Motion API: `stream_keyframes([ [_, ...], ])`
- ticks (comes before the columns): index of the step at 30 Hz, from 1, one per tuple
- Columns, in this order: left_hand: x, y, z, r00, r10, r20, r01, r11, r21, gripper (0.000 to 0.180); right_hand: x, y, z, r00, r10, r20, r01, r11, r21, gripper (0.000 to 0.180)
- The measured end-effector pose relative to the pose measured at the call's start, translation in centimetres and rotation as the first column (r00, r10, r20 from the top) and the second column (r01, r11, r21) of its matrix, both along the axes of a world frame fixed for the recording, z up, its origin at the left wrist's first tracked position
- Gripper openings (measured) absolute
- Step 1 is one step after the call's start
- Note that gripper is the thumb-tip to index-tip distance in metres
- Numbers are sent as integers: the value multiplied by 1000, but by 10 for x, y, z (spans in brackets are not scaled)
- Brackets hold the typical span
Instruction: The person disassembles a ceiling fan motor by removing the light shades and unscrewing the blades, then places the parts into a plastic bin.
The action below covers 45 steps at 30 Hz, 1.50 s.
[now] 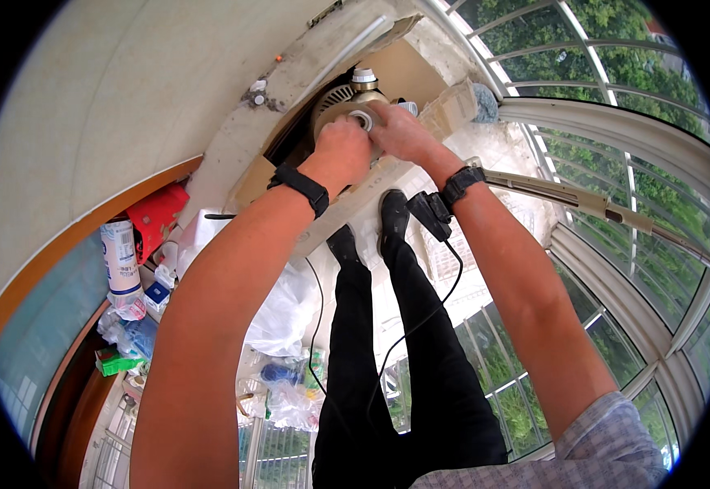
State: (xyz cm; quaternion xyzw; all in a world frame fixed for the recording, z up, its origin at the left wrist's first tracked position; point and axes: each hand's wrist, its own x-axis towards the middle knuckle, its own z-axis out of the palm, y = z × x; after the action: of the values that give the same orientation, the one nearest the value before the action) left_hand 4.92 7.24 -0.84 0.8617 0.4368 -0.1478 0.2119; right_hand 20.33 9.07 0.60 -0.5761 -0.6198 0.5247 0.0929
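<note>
A metal pump-like machine (pixel 337 99) with a slotted cover and a white-capped brass neck (pixel 364 80) sits in an open cardboard box (pixel 410 68). On its near side is a white ring-shaped fitting (pixel 363 119), its front facing up at me. My left hand (pixel 343 150) curls its fingers against the fitting's left side. From the right, the bent fingers of my right hand (pixel 405 133) press at the same fitting. Both hands are closed, and their fingertips are partly hidden. The lower part of the machine is behind my hands and the box.
A pale pole (pixel 563 193) slants beside my right forearm, near barred windows. A black device (pixel 431 213) hangs at my right wrist, its cable crossing my legs. White plastic bags (pixel 280 314) lie left of my feet; a white cylindrical container (pixel 120 257) stands among clutter.
</note>
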Motion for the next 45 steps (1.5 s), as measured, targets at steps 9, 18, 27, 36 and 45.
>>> stream_keyframes([
  [9, 4, -8, -2, 997, 14, 77, -23, 993, 113, 25, 2, 4, 0, 998, 44, 35, -46, 998, 44, 48],
  [18, 14, 2, 5, 999, 28, -16, -29, 999, -21, 26, 8, 6, -2, 1000, 15, 17, -17, 997, 73, 49],
  [27, 16, 2, 5, 999, 38, 38, -40, 998, 50, 24, 10, 13, 9, 999, -26, 19, 29, 991, -130, 53],
  [36, 30, 17, 8, 989, 67, -131, -85, 986, -143, 29, 15, 24, 5, 999, -35, -41, 28, 984, -177, 55],
  [45, 39, 26, -1, 999, 41, -26, -41, 999, 17, 27, 32, 36, -10, 991, -110, -76, 94, 979, -183, 58],
])
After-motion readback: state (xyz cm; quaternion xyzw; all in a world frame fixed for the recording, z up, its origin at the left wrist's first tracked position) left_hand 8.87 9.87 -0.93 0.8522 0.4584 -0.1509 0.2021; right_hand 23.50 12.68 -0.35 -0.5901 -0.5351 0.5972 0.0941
